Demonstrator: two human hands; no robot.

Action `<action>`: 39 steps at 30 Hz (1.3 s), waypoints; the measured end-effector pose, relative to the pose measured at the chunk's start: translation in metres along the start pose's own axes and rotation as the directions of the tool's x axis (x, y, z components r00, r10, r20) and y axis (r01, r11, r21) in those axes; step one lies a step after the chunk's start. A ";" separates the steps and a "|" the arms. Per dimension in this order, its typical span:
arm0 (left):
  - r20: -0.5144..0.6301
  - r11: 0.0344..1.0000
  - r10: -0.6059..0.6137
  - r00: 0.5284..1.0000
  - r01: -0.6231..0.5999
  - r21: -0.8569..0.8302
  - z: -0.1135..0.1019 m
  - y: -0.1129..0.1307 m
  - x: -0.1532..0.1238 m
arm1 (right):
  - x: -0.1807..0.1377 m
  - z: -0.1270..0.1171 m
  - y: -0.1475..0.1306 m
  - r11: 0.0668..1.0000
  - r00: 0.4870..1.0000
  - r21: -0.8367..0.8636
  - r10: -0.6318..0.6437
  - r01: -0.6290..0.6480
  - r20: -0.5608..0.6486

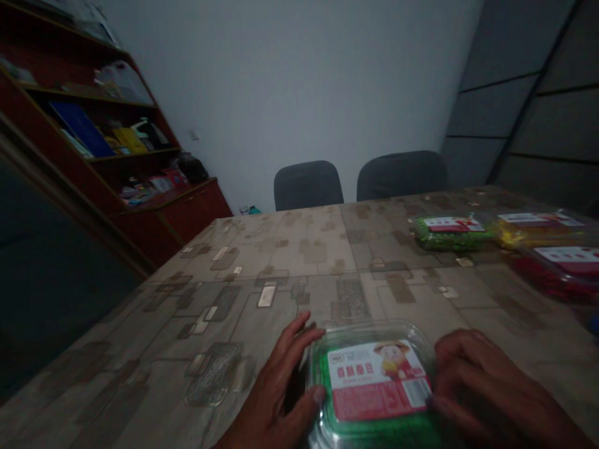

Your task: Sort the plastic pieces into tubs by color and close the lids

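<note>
A clear plastic food container (374, 430) with green contents sits on the table right in front of me. Its lid bears a white and red label (358, 396) with a cartoon figure in a hat and a barcode. My left hand (285, 380) grips the container's left side, thumb on the lid and fingers along the edge. At the right edge, my right hand (482, 386) is closed, its curled fingers pinching the rim beside the label. Whether the lid is lifted there cannot be made out.
At the right of the patterned table (290, 249) stand more clear boxes: one with green contents (449, 240), one with yellow contents (515, 237), one with red contents (547, 280). Two grey chairs (309, 184) are behind the table. A wooden shelf (187, 212) stands left.
</note>
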State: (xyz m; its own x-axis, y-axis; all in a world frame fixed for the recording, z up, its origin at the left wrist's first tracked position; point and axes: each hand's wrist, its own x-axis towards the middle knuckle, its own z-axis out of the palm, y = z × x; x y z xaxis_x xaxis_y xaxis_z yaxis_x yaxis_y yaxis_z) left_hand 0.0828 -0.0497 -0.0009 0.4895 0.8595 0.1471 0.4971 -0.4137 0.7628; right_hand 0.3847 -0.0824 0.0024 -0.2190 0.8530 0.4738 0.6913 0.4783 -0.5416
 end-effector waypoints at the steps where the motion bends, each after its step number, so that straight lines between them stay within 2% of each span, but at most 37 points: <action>1: -0.031 0.997 -0.058 0.998 0.057 -0.051 0.001 0.001 0.000 | 0.007 0.000 0.000 1.000 1.000 -0.020 0.023 -0.023 -0.005; 4: -0.054 0.949 -0.154 0.987 0.133 -0.284 0.010 0.004 0.004 | 0.035 0.002 -0.004 0.994 0.998 -0.103 -0.035 0.040 0.055; 7: -0.011 0.832 -0.206 0.979 0.169 -0.529 0.020 0.003 0.007 | 0.067 0.010 -0.013 0.985 0.964 -0.136 -0.064 0.101 0.257; 10: 0.046 0.687 -0.292 0.955 0.243 -0.684 0.026 -0.001 0.006 | 0.090 0.022 -0.022 0.998 0.899 -0.055 0.003 0.023 0.437; 14: 0.007 0.520 -0.386 0.922 0.223 -0.825 0.027 -0.006 0.005 | 0.101 0.032 -0.023 0.994 0.862 0.041 0.068 -0.102 0.502; 17: -0.006 0.474 -0.412 0.911 0.209 -0.855 0.027 -0.009 0.008 | 0.102 0.033 -0.020 0.994 0.856 0.036 0.068 -0.101 0.512; 25: 0.162 0.336 -0.481 0.862 0.352 -0.874 0.026 -0.011 0.023 | 0.109 0.033 -0.018 0.997 0.806 0.048 0.021 -0.061 0.591; 29: 0.207 0.257 -0.505 0.838 0.375 -0.891 0.020 -0.005 0.024 | 0.112 0.037 -0.019 0.997 0.797 0.050 0.013 -0.054 0.603; 35: 0.247 0.273 -0.464 0.851 0.402 -0.874 0.015 -0.003 0.021 | 0.118 0.039 -0.014 0.982 0.728 0.140 -0.001 -0.130 0.685; 39: 0.263 0.257 -0.446 0.855 0.404 -0.878 0.018 -0.005 0.019 | 0.120 0.034 -0.011 0.976 0.705 0.153 0.001 -0.155 0.710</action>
State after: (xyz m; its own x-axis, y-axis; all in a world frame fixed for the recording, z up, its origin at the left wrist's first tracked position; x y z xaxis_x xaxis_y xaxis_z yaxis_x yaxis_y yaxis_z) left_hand 0.1024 -0.0363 -0.0134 0.3851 0.8409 -0.3801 -0.3036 0.5044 0.8083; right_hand 0.3273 0.0224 0.0413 -0.6422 0.7498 -0.1593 0.6034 0.3663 -0.7083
